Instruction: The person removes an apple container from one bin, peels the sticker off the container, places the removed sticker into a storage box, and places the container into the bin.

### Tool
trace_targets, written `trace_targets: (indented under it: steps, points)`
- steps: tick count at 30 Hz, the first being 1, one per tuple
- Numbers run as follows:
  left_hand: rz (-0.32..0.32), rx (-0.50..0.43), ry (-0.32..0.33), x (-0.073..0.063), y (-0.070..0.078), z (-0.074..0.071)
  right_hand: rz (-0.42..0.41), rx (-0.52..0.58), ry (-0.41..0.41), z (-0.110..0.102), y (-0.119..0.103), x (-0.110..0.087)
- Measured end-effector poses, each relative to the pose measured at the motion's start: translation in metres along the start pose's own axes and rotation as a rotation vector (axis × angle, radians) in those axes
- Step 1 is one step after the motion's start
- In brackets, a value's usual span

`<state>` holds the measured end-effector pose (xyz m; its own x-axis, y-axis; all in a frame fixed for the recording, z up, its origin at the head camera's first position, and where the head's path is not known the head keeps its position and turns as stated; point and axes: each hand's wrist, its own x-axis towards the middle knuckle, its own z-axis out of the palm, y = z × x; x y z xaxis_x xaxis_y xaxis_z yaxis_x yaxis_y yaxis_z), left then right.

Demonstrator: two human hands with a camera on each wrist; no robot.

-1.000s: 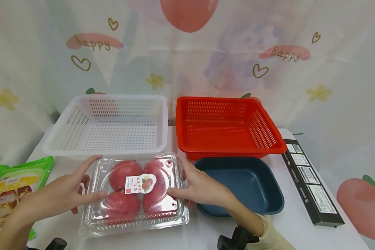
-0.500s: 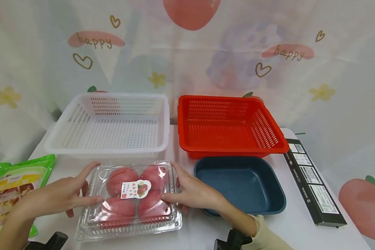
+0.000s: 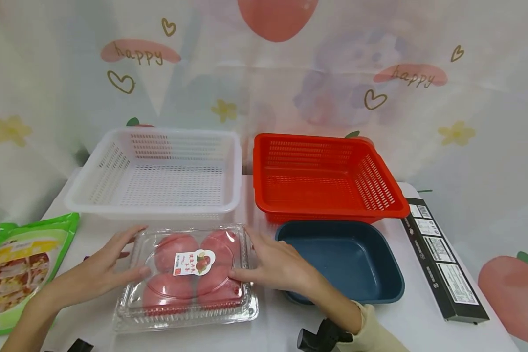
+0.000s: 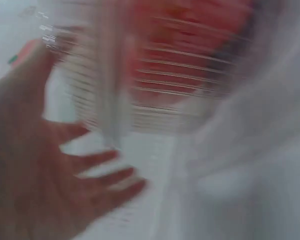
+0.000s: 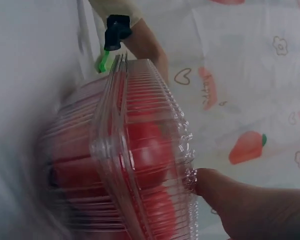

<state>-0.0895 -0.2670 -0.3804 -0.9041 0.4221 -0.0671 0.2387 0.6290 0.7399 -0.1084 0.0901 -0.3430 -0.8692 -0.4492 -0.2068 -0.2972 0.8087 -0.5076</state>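
A clear plastic clamshell box (image 3: pixel 169 320) of several red round fruits, with a white label (image 3: pixel 194 263) on its lid, stands on the table in front of the white basket. My left hand (image 3: pixel 107 266) lies along its left side, thumb over the lid's edge. In the left wrist view the left fingers (image 4: pixel 102 182) are straight and spread, though blurred. My right hand (image 3: pixel 281 264) grips the right side of the box, thumb (image 5: pixel 207 182) on the lid; its other fingers are mostly hidden. Fruits (image 5: pixel 147 155) show through the box's ribbed wall in the right wrist view.
The white basket (image 3: pixel 154 209) and a red basket (image 3: pixel 330 212) stand at the back. A dark blue tub (image 3: pixel 347 274) sits right of the box. A long black box (image 3: pixel 444 261) lies at the right edge. A green food bag (image 3: pixel 24 274) lies at left.
The clamshell box has come toward me and slightly left with both hands, then stays in place. The left fingers have straightened somewhat beside it.
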Motion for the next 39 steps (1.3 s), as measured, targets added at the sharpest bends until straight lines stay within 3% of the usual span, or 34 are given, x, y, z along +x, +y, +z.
trace_targets:
  steps: [2,4,7,11,15,19,23,27,39]
  points:
    - [0.079,-0.011,0.096,0.006,-0.007,0.008,-0.03,-0.119,0.07,-0.005,-0.005,-0.001]
    - [0.135,-0.066,0.154,0.012,-0.014,0.015,-0.112,-0.201,0.13,-0.009,-0.011,0.001]
    - [0.18,-0.227,0.145,0.018,-0.022,0.023,-0.321,-0.266,0.156,-0.013,-0.023,0.009]
    - [0.181,-0.39,0.088,0.019,-0.029,0.028,-0.585,-0.296,0.047,-0.013,-0.038,0.032]
    - [0.18,-0.424,0.077,0.019,-0.032,0.029,-0.708,-0.369,-0.097,-0.013,-0.054,0.06]
    - [0.177,-0.444,0.057,0.019,-0.032,0.03,-0.796,-0.486,-0.187,-0.01,-0.07,0.08]
    - [0.167,-0.429,0.067,0.019,-0.032,0.03,-0.86,-0.601,-0.219,-0.007,-0.083,0.088]
    - [0.158,-0.415,0.082,0.02,-0.031,0.031,-0.866,-0.687,-0.224,-0.005,-0.09,0.09]
    - [0.157,-0.383,0.102,0.019,-0.031,0.031,-0.836,-0.769,-0.26,-0.003,-0.099,0.091]
